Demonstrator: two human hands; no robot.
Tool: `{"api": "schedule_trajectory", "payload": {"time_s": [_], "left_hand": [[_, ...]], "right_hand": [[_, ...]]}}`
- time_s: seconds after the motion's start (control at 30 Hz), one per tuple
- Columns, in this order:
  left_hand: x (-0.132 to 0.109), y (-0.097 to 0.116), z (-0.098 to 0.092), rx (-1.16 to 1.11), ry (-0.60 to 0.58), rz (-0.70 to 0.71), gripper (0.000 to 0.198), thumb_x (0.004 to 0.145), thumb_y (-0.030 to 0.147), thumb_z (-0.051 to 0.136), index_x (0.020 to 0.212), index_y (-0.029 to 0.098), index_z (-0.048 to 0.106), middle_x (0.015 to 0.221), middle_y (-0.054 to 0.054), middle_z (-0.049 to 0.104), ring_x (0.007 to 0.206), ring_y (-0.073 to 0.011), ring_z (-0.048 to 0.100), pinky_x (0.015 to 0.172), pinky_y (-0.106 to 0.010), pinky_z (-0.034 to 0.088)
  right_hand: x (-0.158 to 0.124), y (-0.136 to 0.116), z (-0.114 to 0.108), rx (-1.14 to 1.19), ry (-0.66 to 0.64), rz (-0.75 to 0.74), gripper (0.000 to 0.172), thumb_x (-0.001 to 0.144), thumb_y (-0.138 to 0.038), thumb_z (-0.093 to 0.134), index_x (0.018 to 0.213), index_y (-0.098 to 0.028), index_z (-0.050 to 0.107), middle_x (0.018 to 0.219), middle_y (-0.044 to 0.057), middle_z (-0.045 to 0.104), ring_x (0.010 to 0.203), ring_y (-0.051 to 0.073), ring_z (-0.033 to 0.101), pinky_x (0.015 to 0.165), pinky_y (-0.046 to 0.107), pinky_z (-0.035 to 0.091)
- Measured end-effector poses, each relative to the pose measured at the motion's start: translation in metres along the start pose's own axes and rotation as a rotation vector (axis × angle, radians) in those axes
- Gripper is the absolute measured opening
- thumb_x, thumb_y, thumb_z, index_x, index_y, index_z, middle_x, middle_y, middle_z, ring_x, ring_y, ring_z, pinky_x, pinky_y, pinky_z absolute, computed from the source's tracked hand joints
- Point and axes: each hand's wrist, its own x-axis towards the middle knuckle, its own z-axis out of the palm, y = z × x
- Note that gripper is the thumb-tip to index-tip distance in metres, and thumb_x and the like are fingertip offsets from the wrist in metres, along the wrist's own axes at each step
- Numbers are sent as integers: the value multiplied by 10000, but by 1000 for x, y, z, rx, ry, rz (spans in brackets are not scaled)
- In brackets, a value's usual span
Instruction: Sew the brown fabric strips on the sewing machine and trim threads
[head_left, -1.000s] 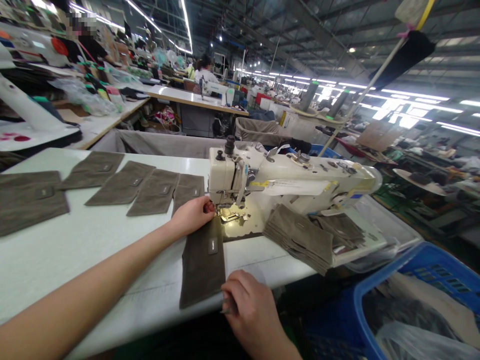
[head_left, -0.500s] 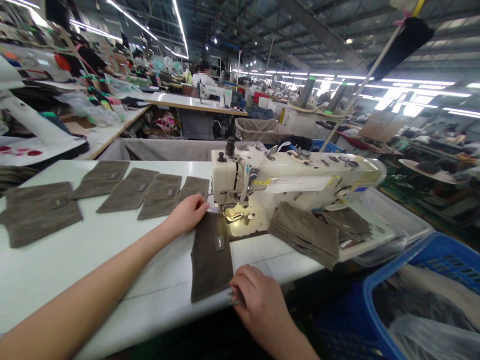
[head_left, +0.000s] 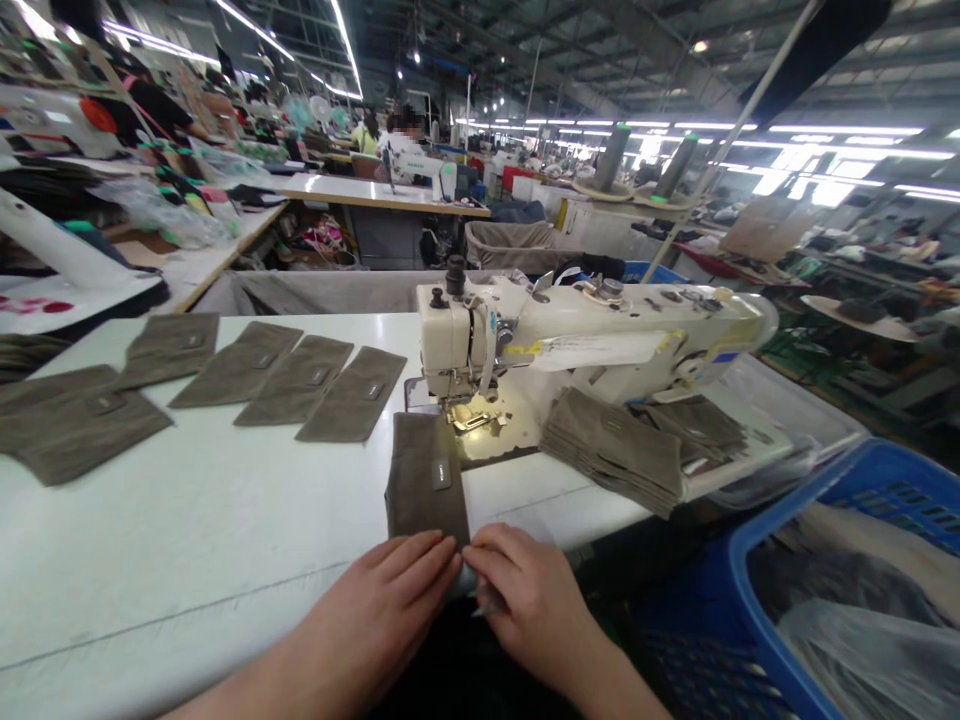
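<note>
A dark brown fabric piece (head_left: 422,462) with a small label patch (head_left: 441,474) lies in front of the sewing machine (head_left: 450,345), its far end beside the presser foot (head_left: 469,420). My left hand (head_left: 390,595) is closed over the near edge of the piece, fingers together; the thumb is hidden. At the near right corner, my right hand (head_left: 525,595) pinches the edge with thumb and forefinger. A small grey pointed metal tool (head_left: 491,602) is tucked in the curled fingers of that hand; its kind is mostly hidden.
Several similar labelled pieces (head_left: 352,393) are spread on the white table (head_left: 247,510) to the left. A stack of brown pieces (head_left: 611,445) lies right of the needle area. A blue basket (head_left: 739,570) holding plastic and cloth stands at the lower right.
My left hand has come from the far end of the fabric piece by the needle to its near edge. Another labelled piece now lies fully visible on the left. The right hand stays near the corner.
</note>
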Motion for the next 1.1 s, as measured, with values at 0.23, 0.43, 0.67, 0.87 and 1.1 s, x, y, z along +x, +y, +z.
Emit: {"api": "schedule_trajectory", "payload": {"time_s": [0.23,0.43,0.67,0.87,1.1], "left_hand": [[-1,-8,3,-24,-15,-20,370,947,155,405,1210,180,663,1197,-76,735,1072,-241,672,875,-357,592],[3,-12,0,-35,-13,-22,366,977,164,380,1206,163,665,1196,-90,731,1092,-255,666,887,-385,594],[9,-28,3,-35,-30,-46,355,996,198,392,1229,160,657,1213,-107,715,1132,-261,644,932,-390,581],[22,-46,-2,-73,-52,-54,332,995,211,406,1164,160,688,1120,-118,724,1068,-260,656,908,-399,586],[31,-65,-2,-113,-53,-42,308,990,211,427,1151,153,684,1107,-120,716,1042,-250,648,920,-382,570]], "right_hand": [[3,4,2,7,-15,16,263,900,-133,504,1107,-198,651,1042,66,655,923,196,611,774,297,491],[12,4,1,-34,-36,45,297,821,-81,573,1071,-215,660,1039,39,650,909,187,608,738,278,478],[31,10,-1,-75,-28,60,279,822,-77,577,1041,-222,671,1024,27,638,903,171,605,740,263,483],[49,19,-2,-126,-32,53,256,849,-108,601,1063,-223,680,1055,30,646,948,169,617,773,264,501],[68,27,-1,-170,-27,71,221,890,-141,591,1064,-225,696,1075,25,654,945,160,630,746,251,490]]}}
